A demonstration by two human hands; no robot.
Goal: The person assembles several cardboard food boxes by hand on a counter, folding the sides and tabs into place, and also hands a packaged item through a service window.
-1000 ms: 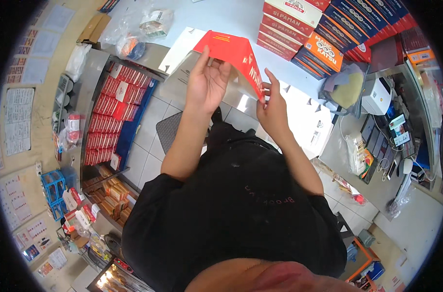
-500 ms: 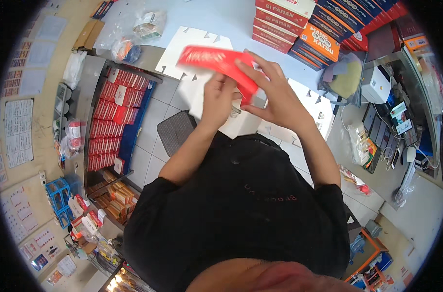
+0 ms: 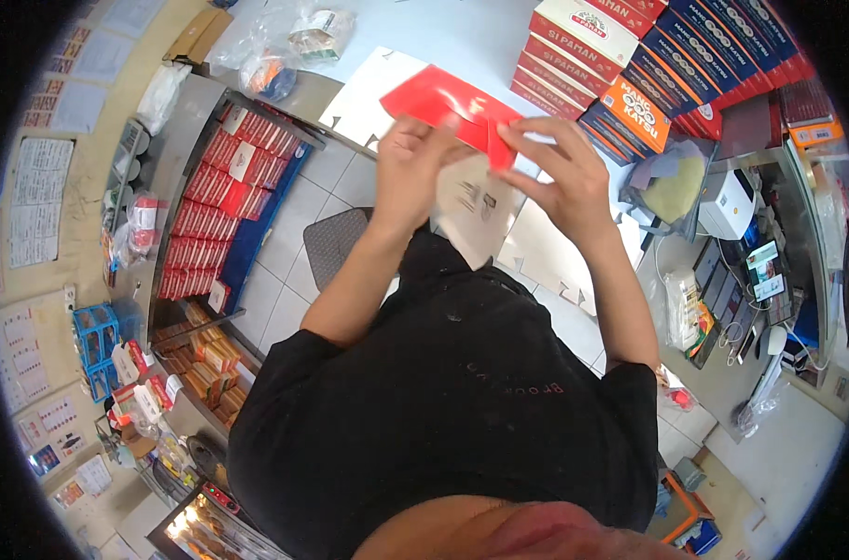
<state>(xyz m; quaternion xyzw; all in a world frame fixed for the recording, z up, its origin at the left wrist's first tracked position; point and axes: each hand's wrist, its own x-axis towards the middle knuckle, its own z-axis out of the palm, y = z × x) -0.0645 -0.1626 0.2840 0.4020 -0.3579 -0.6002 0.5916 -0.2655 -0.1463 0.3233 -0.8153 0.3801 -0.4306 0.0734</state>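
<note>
Both hands hold a partly folded cardboard box (image 3: 452,98) in front of my chest, over the table's near edge. Its sides are glossy red. A cream panel (image 3: 479,201) with small dark print hangs down toward me. My left hand (image 3: 413,173) is closed on the near left part of the red side, its fingertips partly blurred. The thumb and fingers of my right hand (image 3: 564,173) pinch the red corner at the right. Beneath and beside the box lie flat cream cardboard blanks (image 3: 373,93) with notched edges, and more blanks (image 3: 548,254) under my right forearm.
Stacked red boxes (image 3: 557,67), an orange box (image 3: 637,114) and dark blue boxes (image 3: 714,51) stand at the far right. Clear plastic bags (image 3: 320,37) lie far left. A rack of red boxes (image 3: 221,205) is left; a white printer (image 3: 726,198) is right. A grey stool (image 3: 329,247) stands below.
The box has turned: its red side now tilts up to the left, and the cream panel swings down toward me. My left hand has moved up; my right has shifted right. The whole view has shifted slightly.
</note>
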